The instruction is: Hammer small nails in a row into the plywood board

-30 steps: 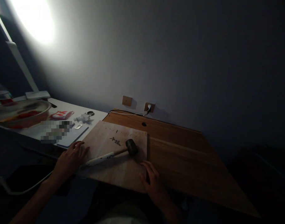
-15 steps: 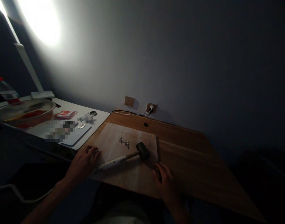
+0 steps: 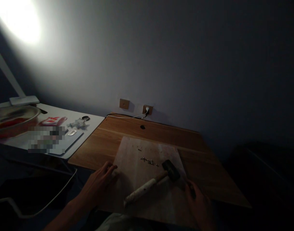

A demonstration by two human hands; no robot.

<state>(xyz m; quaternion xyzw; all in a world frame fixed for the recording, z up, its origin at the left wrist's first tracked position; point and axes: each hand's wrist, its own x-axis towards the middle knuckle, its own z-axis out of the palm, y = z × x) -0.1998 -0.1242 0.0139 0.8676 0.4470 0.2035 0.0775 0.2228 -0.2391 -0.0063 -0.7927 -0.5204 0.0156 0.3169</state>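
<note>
A pale wooden board lies on the brown wooden desk. My left hand grips the board's left edge with curled fingers. My right hand holds the board's right edge, fingers bent over it. A mallet with a black head and a pale handle rests on the board between my hands. Several small nails lie on the board beyond the mallet.
A white table stands to the left with a glass bowl, a lamp base and small items. Wall sockets with a white cable sit behind the desk. The room is dim.
The board, with the mallet and nails on it, has slid to the right across the desk, and both hands have moved with its edges. The mallet has turned a little.
</note>
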